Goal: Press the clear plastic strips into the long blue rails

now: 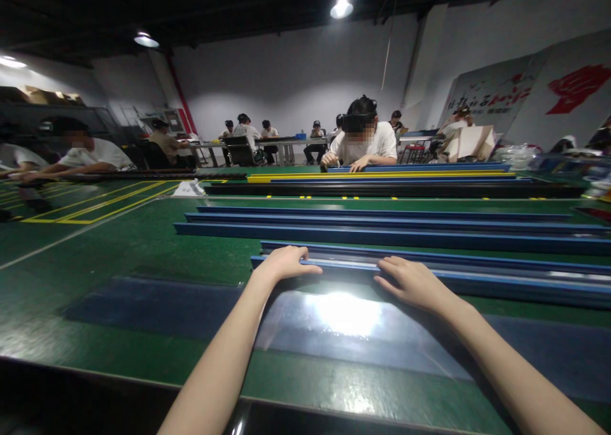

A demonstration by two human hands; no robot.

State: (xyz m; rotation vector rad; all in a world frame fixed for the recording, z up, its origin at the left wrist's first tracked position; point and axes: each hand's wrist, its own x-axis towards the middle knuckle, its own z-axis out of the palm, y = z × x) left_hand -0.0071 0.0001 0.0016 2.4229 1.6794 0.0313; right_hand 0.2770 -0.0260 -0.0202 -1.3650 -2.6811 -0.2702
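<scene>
A long blue channel strip [344,267] with raised edges lies across the green table in front of me. My left hand [286,262] grips its near edge close to the left end, thumb on the near side and fingers over the top. Further right, my right hand [408,281] holds the same edge in a similar way, its fingers curled over the rim. A flat, see-through bluish sheet [157,304] lies under my forearms, with a bright lamp reflection on its middle.
More blue strips [382,232] lie parallel behind, then black strips [382,189] and a yellow strip [382,176]. A co-worker [365,135] leans over the table's far side. A white folded card [188,188] stands at left. The table's near edge [119,376] runs below my arms.
</scene>
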